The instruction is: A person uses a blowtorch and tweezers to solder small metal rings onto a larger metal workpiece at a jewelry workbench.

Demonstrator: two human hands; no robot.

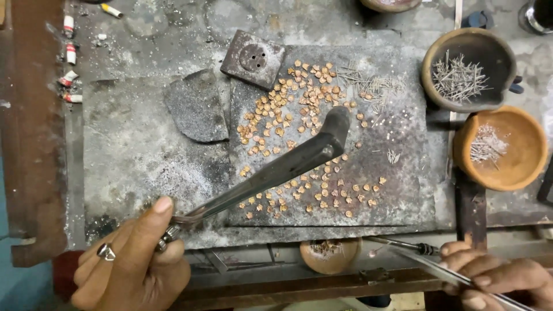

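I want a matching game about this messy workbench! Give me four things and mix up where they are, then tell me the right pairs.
Things:
1. Dark torch
2. Tweezers
3. Small golden pieces
4. Thin metal pins

Places:
A. Inside the dark clay bowl at the top right
B. Scattered over the grey slab
C. In the left hand, nozzle over the slab
D. In the right hand, at the bottom right

Pairs: 1-C, 2-D, 3-B, 4-A
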